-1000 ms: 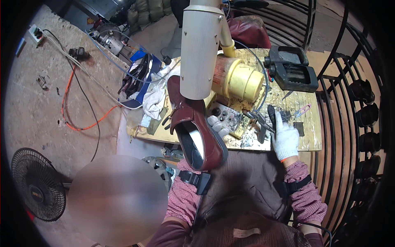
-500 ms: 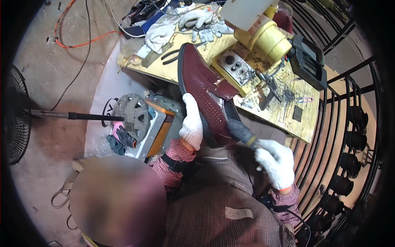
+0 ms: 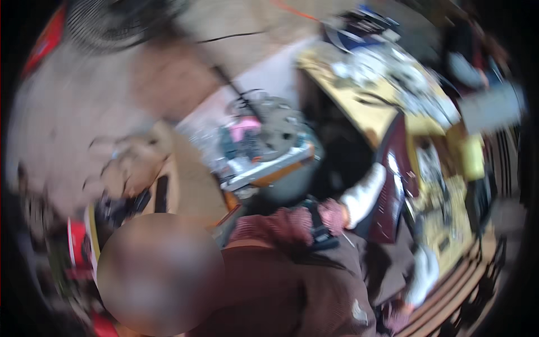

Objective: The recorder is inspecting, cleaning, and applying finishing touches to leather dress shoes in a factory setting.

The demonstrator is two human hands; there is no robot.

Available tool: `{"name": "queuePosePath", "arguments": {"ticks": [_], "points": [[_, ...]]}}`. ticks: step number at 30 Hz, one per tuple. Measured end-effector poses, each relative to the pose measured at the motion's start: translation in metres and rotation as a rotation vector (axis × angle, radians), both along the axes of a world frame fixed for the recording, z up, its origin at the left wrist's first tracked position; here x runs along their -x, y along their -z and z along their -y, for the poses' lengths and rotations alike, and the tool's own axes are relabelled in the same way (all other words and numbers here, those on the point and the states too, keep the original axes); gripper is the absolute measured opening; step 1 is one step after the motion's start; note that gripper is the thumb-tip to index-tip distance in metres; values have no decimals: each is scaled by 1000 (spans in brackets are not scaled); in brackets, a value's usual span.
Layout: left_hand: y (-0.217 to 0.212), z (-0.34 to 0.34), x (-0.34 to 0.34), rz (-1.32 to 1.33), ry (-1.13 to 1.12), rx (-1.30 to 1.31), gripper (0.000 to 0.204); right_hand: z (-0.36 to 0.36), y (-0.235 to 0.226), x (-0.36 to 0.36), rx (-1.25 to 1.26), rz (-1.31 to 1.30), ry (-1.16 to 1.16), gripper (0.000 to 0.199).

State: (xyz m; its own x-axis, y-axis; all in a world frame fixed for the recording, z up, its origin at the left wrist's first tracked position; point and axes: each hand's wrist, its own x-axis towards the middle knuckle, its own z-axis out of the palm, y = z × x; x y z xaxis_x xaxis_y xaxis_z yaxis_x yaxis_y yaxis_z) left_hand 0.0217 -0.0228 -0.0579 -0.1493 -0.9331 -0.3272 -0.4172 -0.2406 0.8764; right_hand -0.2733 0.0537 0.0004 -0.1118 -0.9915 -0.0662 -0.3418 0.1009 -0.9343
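Observation:
A burgundy leather shoe [image 3: 391,185], smeared by motion, stands toe-up between my lap and the workbench. My left hand [image 3: 365,196], in a white glove, grips its left side near the sole. Low at the right, beside the bench edge, is my gloved right hand [image 3: 424,275]. Its fingers are blurred, and I cannot make out what it holds.
A yellow workbench [image 3: 331,76] carries white gloves [image 3: 387,70], pliers [image 3: 376,101] and yellow equipment [image 3: 473,157]. A cardboard box [image 3: 188,174] and a grey spoked wheel-like disc [image 3: 275,123] lie to the left. A fan [image 3: 112,25] stands at the far left.
The view has swung left, so the bench and shoe appear farther right. My left hand still grips the shoe. The dark-bristled brush in my right hand earlier can no longer be made out.

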Motion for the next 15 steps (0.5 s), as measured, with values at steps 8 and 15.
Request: {"name": "queuePosePath", "arguments": {"ticks": [8, 15], "points": [[46, 14, 10, 1949, 275, 686, 67, 115, 122, 142, -1, -995, 142, 51], [32, 23, 11, 2074, 82, 892, 65, 110, 124, 112, 291, -1283, -56, 53]]}}
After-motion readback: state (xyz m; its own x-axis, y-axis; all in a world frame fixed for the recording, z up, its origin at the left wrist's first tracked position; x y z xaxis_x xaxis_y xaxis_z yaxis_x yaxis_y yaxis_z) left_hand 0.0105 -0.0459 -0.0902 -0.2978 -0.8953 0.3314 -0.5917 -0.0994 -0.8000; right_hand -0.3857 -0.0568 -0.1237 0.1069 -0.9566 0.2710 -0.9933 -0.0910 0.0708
